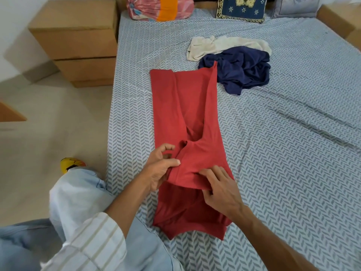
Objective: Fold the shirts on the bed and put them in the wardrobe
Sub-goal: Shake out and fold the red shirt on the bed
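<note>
1. Nearest, a striped sleeve (93, 241) covers the left forearm, and a pale blue trouser leg (78, 196) stands beside the bed (273, 153), with a yellow slipper (68, 165) on the floor just left of the left hand.
2. Both hands hold the red shirt (183, 106), which lies lengthwise near the bed's left edge, its sides already folded inward into a long strip.
3. The left hand (162, 169) pinches the left end of a raised fold, thumb on top, the other fingers loosely curled.
4. The right hand (220, 188) grips the same fold at its right end, fingers curled over the cloth edge; the lifted flap hides part of the shirt's near portion beneath.
5. Beyond the grip the shirt lies flat on the patterned sheet.
6. Past its far right corner, just touching it, sits a crumpled navy shirt (240, 71), with a cream shirt (220, 45) behind, partly overlapped by the navy one.
7. Farthest off, at the bed's head, rest a pink-and-orange bundle (156, 8), a blue patterned cushion (242, 8) and a grey pillow (297, 6).
8. Left of the bed stands a wooden bedside cabinet (78, 42).
</note>
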